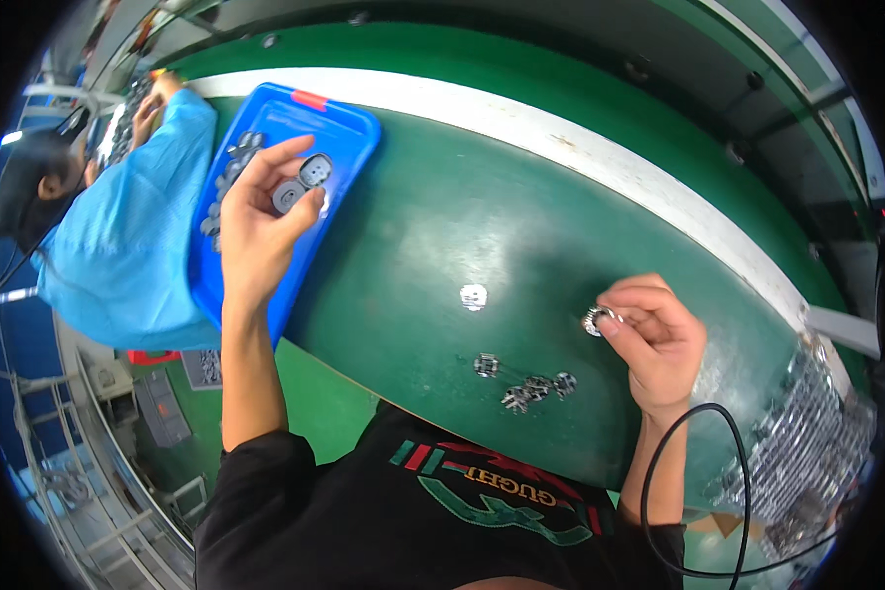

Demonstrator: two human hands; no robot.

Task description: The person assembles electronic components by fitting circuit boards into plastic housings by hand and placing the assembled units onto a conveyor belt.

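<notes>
As half-curled left fingers (281,152) hold grey caps (315,170) over the blue tray (352,125), right fingers (649,296) pinch a metal part (592,321) well right of it, seemingly for control.

The head view looked down from the wearer's head, above the near edge of the green worktable (413,216), and faced across it toward the white strip (462,104) along its far side. It sat near enough to show the black shirt (383,511) on the table's near side and, over the table, the left hand (265,221) and right hand (659,334). Its fisheye width also reached a person in blue (128,246) to the table's left and bent that strip into an arc.
</notes>
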